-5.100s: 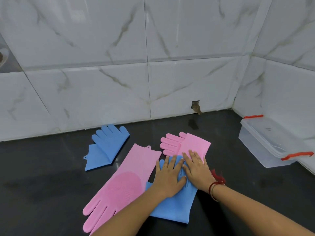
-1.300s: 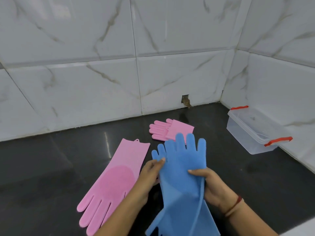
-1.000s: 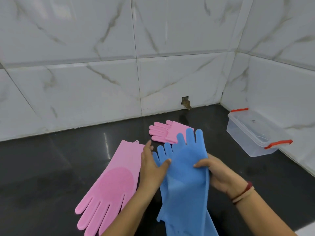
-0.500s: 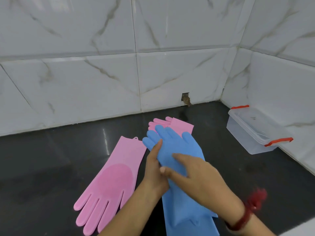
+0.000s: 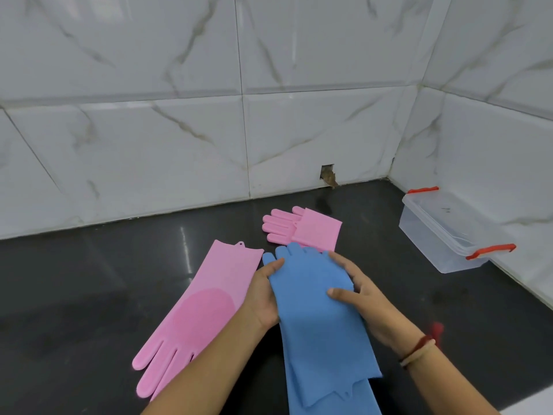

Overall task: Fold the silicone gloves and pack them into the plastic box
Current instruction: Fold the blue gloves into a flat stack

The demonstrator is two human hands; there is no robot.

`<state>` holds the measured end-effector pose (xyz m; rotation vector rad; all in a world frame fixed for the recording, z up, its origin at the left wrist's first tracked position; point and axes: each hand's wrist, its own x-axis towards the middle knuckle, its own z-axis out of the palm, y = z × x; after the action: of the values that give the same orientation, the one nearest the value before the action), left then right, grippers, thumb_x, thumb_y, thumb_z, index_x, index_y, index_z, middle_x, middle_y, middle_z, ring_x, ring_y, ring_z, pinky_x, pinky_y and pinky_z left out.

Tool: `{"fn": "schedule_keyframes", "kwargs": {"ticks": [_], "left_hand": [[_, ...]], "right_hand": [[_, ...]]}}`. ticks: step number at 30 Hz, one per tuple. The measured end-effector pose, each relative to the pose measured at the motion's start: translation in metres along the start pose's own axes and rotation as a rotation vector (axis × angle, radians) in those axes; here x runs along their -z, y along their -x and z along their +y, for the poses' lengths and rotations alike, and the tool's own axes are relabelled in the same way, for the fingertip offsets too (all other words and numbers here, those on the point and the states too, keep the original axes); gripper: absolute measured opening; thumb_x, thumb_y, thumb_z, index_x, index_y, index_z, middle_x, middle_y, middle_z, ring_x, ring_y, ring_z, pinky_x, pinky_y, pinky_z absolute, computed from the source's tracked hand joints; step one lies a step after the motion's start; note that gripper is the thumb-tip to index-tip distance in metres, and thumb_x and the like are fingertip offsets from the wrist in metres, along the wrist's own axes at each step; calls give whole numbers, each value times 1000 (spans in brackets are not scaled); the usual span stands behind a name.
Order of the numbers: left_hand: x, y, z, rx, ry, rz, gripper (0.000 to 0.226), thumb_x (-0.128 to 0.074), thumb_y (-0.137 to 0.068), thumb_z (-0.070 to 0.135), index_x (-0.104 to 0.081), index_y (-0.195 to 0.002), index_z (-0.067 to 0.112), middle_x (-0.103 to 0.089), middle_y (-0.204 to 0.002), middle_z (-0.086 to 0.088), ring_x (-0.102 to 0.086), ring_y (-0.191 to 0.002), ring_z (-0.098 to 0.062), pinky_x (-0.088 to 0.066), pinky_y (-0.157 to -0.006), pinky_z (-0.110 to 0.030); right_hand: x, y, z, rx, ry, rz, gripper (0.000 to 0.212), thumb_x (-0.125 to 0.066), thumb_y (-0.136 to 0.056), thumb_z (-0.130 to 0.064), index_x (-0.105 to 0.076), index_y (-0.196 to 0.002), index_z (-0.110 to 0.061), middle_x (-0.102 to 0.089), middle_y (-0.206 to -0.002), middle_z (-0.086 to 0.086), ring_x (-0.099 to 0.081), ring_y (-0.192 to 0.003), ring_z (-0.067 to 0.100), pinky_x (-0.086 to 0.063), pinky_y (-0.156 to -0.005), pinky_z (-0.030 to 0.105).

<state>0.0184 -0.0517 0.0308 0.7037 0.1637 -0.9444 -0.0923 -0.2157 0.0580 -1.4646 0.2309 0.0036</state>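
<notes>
Now both hands are on the blue silicone gloves [image 5: 317,313], which lie in the middle of the dark surface [image 5: 74,295], one on top of the other. Their long axis runs from the near edge toward the tiled wall [image 5: 149,145], leaning a little to the left; the fingertips point away from the person and the cuffs point toward the person. The cuff of the upper glove ends before the cuff of the lower one.

The left hand [image 5: 263,298] grips the left edge of the blue gloves, with the thumb on top and the other fingers hidden beneath. The right hand [image 5: 359,292] lies on the right side with the fingers half open and spread, the thumb pressing on the top; whether it pinches the edge I cannot tell. A red thread and a pale band are around the right wrist.

Just beside, on the left, an unfolded pink glove [image 5: 203,310] lies flat, its cuff toward the wall and its fingers toward the near left. A folded pink glove [image 5: 305,229] lies just behind the blue fingertips, its fingers pointing left. The clear plastic box [image 5: 443,235] with red clips stands well apart on the right, against the side wall, with its lid on.
</notes>
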Motion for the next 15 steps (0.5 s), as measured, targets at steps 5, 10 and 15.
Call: {"fn": "schedule_keyframes", "kwargs": {"ticks": [5, 10, 15], "left_hand": [[10, -9, 6, 148, -238, 167, 29, -60, -84, 27, -69, -105, 10, -75, -94, -14, -73, -81, -29, -58, -63, -35], [14, -17, 3, 138, -354, 225, 32, -63, -87, 28, -63, -115, 13, -74, -100, -12, -73, -87, -27, -59, -63, -36], [7, -14, 3, -58, -685, 268, 32, -60, -90, 31, -60, -119, 17, -74, -102, -2, -71, -91, -20, -57, -69, -34]], "right_hand": [[-10, -3, 18, -150, 176, 96, 75, -50, -82, 1, -27, -144, -33, -44, -134, -5, -61, -99, 7, -54, -71, 19], [-14, 3, 31, -203, 204, 94, 77, -48, -84, -5, -16, -145, -40, -40, -132, -8, -58, -105, 11, -55, -76, 23], [-10, 2, 28, -125, 177, 66, 77, -52, -85, -5, -17, -143, -40, -43, -132, -10, -56, -113, 13, -53, -90, 31]]}}
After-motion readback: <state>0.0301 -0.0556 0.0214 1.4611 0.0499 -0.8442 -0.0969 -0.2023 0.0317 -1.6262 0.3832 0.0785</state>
